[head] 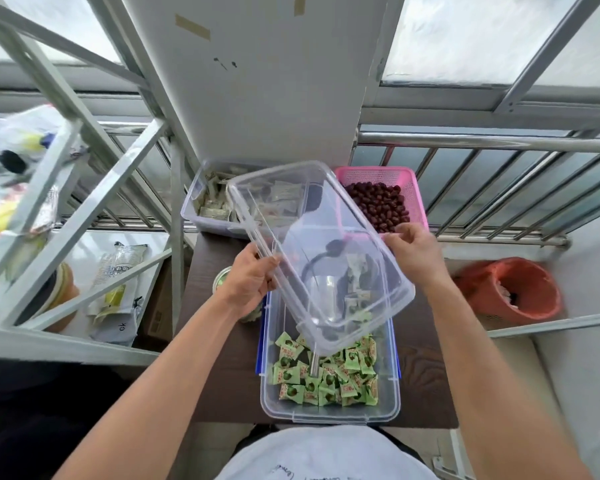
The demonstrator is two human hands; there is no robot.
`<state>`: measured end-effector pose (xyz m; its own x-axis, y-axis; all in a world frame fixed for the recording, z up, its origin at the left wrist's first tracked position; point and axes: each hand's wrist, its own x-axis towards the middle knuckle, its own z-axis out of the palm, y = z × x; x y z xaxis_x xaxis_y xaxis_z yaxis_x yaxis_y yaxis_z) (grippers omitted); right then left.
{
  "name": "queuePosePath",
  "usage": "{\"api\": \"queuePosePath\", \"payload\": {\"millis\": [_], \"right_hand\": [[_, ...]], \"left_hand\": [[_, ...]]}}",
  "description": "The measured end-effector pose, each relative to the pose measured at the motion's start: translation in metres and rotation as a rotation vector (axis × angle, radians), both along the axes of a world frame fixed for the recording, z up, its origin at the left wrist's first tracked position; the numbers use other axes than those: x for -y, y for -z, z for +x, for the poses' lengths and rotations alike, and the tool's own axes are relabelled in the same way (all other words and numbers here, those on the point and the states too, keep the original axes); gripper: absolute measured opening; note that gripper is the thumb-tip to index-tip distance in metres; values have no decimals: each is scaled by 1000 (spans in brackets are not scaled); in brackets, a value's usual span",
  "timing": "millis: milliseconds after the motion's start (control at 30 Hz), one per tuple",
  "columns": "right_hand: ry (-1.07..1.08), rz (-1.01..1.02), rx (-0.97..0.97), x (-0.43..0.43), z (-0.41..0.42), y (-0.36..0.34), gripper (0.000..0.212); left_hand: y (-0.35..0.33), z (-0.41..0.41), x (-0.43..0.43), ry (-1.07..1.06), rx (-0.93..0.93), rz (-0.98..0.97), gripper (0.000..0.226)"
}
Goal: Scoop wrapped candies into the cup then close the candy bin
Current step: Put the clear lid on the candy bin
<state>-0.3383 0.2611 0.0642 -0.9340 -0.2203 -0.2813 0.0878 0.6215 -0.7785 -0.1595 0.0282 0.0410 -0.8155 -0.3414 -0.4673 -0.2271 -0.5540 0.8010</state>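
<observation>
Head view, both hands gripping clear lid (319, 251) tilted over candy bin (329, 407) of green wrapped candies (326, 375), left hand (248, 284), right hand (414, 252)

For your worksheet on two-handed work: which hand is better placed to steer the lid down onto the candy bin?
Left hand: it grips the lid edge right over the candy bin.

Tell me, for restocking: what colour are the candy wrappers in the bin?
Light green candy wrappers with red print, seen in the head view.
</observation>
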Motion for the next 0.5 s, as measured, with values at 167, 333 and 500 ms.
{"api": "queuePosePath", "payload": {"millis": [167,333,500], "right_hand": [[-11,81,160,-9,25,36,56],[39,135,144,-24,46,53,58],[178,100,143,-28,74,57,53]], "left_hand": [[-7,30,-7,171,55,70,58],[0,46,-16,204,43,107,35],[22,45,-36,155,212,-457,11]]}}
